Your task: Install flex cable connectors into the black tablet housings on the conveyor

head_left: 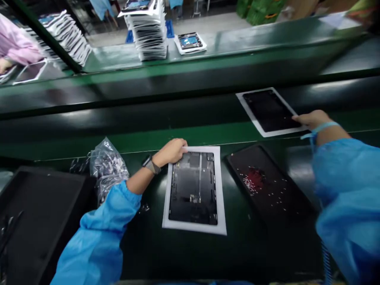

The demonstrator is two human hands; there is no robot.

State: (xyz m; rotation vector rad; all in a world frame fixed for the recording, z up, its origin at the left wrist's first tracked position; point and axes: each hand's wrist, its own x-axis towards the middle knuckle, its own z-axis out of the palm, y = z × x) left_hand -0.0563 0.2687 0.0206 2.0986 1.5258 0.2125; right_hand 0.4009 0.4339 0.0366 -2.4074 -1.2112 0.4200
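Observation:
A black tablet housing (pixel 194 186) with small inner parts and a strip cable lies on a white foam sheet (pixel 196 228) in front of me. My left hand (pixel 173 150), a watch on its wrist, is closed on the upper left corner of this housing and its sheet. Farther off to the right, a second black tablet panel (pixel 271 111) rests on its own white sheet (pixel 252 116) at the conveyor's edge. My right hand (pixel 314 118) pinches the near right corner of that panel and sheet; its thumb side shows, the other fingers are partly hidden.
A black tray (pixel 267 190) with many tiny screws lies at the right. To the left are a clear bag of small parts (pixel 108 166) and a larger black tray (pixel 38 213). Stacked sheeted panels (pixel 148 35) stand on the far ledge. A co-worker's pink sleeve (pixel 20 39) shows far left.

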